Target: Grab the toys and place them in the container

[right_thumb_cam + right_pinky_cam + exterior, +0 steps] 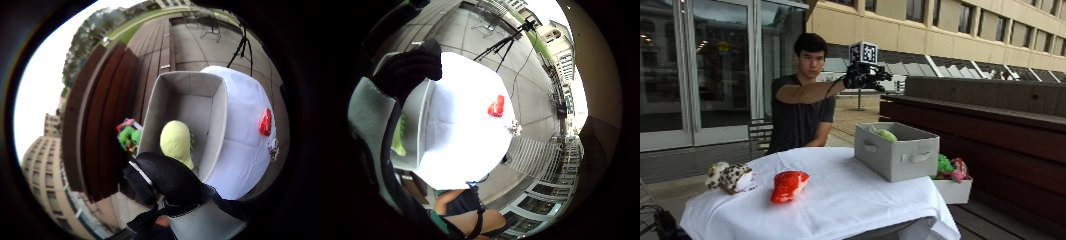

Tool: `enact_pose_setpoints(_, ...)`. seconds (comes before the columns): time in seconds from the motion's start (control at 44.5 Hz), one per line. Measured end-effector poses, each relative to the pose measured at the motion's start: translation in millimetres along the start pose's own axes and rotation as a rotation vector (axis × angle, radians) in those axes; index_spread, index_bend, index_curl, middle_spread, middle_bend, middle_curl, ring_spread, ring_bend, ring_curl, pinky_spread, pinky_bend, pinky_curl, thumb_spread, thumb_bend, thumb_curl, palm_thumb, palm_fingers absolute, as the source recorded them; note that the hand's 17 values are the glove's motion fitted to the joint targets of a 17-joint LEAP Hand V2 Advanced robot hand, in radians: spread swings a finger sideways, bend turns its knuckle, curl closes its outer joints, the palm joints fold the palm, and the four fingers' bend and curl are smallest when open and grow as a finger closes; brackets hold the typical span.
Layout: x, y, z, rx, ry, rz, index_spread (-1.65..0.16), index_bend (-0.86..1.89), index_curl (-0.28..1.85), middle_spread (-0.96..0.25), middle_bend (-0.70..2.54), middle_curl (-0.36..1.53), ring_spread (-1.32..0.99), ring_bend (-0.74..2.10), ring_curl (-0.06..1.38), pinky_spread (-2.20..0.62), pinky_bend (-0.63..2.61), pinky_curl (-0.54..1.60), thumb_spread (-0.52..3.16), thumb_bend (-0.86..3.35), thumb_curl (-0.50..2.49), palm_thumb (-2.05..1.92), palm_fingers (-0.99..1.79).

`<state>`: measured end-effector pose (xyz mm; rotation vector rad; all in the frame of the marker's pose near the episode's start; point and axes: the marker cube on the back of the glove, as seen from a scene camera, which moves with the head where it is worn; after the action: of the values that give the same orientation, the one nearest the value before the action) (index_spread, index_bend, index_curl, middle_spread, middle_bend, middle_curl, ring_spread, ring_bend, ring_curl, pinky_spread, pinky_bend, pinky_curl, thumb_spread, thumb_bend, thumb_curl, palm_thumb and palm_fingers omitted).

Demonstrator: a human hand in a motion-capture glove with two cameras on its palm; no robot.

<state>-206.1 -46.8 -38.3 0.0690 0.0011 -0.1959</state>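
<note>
My gloved right hand (863, 77) is raised high over the grey fabric container (896, 156) on the white-clothed table (840, 200). It holds nothing and its fingers (170, 182) hang loosely curled. A yellow-green toy (886, 134) lies inside the container (218, 120), and the thumb side view shows the same toy (176, 142). On the cloth, a red toy (789, 185) and a spotted plush toy (730, 178) lie well away from the container. The little finger side view also shows the red toy (496, 106) and the spotted toy (515, 128).
Beside the table, past the container, stands a white box (953, 191) holding green and red toys (947, 166). A dark wooden bench wall (973, 115) runs behind it. A tripod (502, 45) stands on the pavement beyond the table.
</note>
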Motion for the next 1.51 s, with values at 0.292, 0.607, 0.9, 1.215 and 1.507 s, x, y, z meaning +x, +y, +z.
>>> enact_pose_setpoints(0.292, 100.6, 9.5, -0.7, 0.033, 0.021, 0.098, -0.3, 0.13, 0.24, -0.05, 0.16, 0.46, -0.06, 0.53, 0.27, -0.03, 1.21, 0.4, 0.9, -0.1, 0.33, -0.13, -0.18)
enact_pose_setpoints(0.607, 217.6, 1.9, 36.8, 0.023, 0.015, 0.168, -0.3, 0.11, 0.23, -0.05, 0.16, 0.41, -0.04, 0.42, 0.26, 0.0, 1.11, 0.35, 0.91, -0.09, 0.26, -0.11, -0.18)
enact_pose_setpoints(0.9, 291.8, -11.8, 121.4, -0.046, -0.017, 0.195, -0.3, 0.08, 0.19, -0.05, 0.17, 0.38, -0.03, 0.39, 0.26, 0.01, 1.07, 0.34, 0.91, -0.08, 0.23, -0.1, -0.17)
enact_pose_setpoints(1.215, 326.7, -20.2, 222.7, -0.141, -0.075, 0.237, -0.29, 0.07, 0.16, -0.05, 0.16, 0.36, -0.02, 0.35, 0.27, 0.04, 0.98, 0.32, 0.89, -0.08, 0.22, -0.1, -0.21)
enact_pose_setpoints(1.507, 344.5, -24.0, 292.4, -0.18, -0.088, 0.251, -0.29, 0.06, 0.15, -0.04, 0.14, 0.33, -0.01, 0.28, 0.27, 0.06, 1.0, 0.33, 0.89, -0.06, 0.23, -0.05, -0.22)
